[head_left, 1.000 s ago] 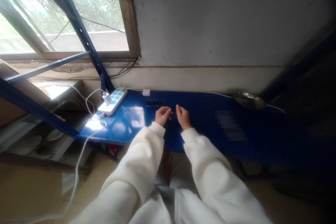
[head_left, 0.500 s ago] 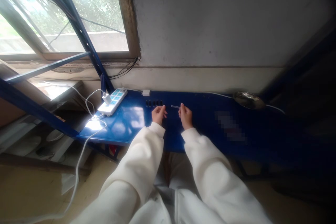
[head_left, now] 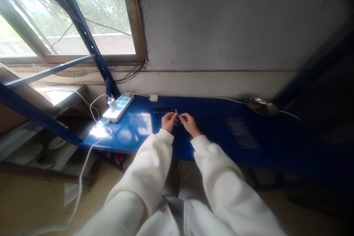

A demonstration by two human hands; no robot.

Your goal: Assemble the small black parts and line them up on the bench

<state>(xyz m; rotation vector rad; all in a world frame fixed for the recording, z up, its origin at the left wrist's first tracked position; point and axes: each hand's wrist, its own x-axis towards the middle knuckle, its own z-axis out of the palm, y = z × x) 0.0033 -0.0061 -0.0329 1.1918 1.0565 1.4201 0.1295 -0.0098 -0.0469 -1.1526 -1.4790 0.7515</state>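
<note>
My left hand (head_left: 169, 121) and my right hand (head_left: 190, 124) are close together over the blue table (head_left: 210, 118), fingertips almost meeting. Between them is a small, thin, pale stick-like piece (head_left: 176, 112), tilted, its kind too small to tell. The right fingers pinch it. My left thumb and fingers are closed at its other side; whether they hold it or a separate small thing I cannot make out. Just beyond my left hand, several small black pieces (head_left: 162, 109) stand in a row on the table.
A white power strip (head_left: 119, 107) with a plugged-in charger lies at the left, its cable hanging off the edge. Behind the row sits a white adapter (head_left: 153, 98). At the back right is a shiny metal dish-like object (head_left: 262, 106). A blue metal frame (head_left: 83, 31) rises at the left.
My right hand has moved left to meet my left hand, bringing the thin pale stick with it. The stick now points more upright. My left hand has barely shifted.
</note>
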